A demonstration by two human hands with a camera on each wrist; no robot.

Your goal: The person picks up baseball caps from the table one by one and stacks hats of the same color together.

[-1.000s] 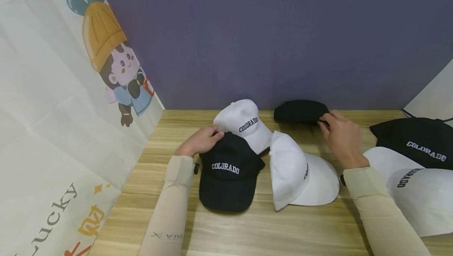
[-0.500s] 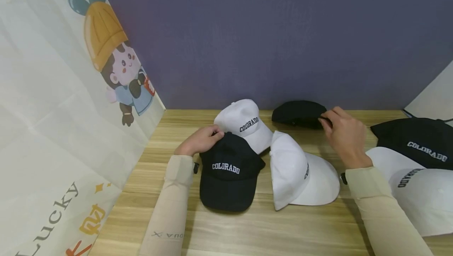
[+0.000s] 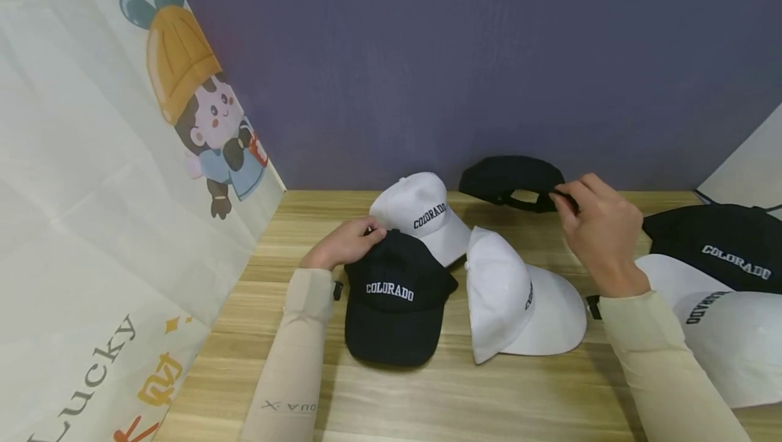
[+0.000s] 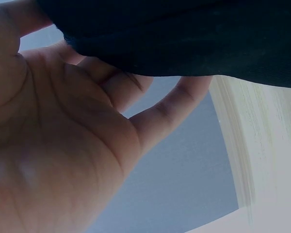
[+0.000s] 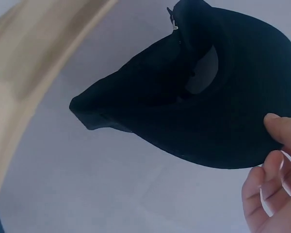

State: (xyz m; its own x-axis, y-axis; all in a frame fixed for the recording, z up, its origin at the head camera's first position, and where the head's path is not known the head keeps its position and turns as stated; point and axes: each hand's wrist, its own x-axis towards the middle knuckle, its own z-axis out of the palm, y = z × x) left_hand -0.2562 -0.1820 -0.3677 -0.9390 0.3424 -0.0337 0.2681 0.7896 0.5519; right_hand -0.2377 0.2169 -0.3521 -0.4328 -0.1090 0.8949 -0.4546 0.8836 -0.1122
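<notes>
My left hand [image 3: 347,242] grips the back edge of a black baseball cap [image 3: 394,292] lettered COLORADO, its brim toward me. In the left wrist view the dark cloth [image 4: 184,39] covers my fingertips. At the back, my right hand [image 3: 601,231] pinches another black cap [image 3: 510,176], held up off the table. The right wrist view shows that cap's brim [image 5: 223,131] between thumb and fingers, with its strap opening visible. Behind the left cap sits a white COLORADO cap [image 3: 412,208]; a second white cap [image 3: 497,299] lies on its side between my hands.
To the right of my right arm lie a black COLORADO cap [image 3: 727,245] and a white one [image 3: 733,340], both cut off by the frame. A dark wall panel [image 3: 458,55] bounds the wooden table [image 3: 489,401]. A printed sheet [image 3: 91,191] hangs at left.
My right hand has raised the back black cap off the table and tilted it, so its strap opening shows. My left hand and the cap under it have stayed put.
</notes>
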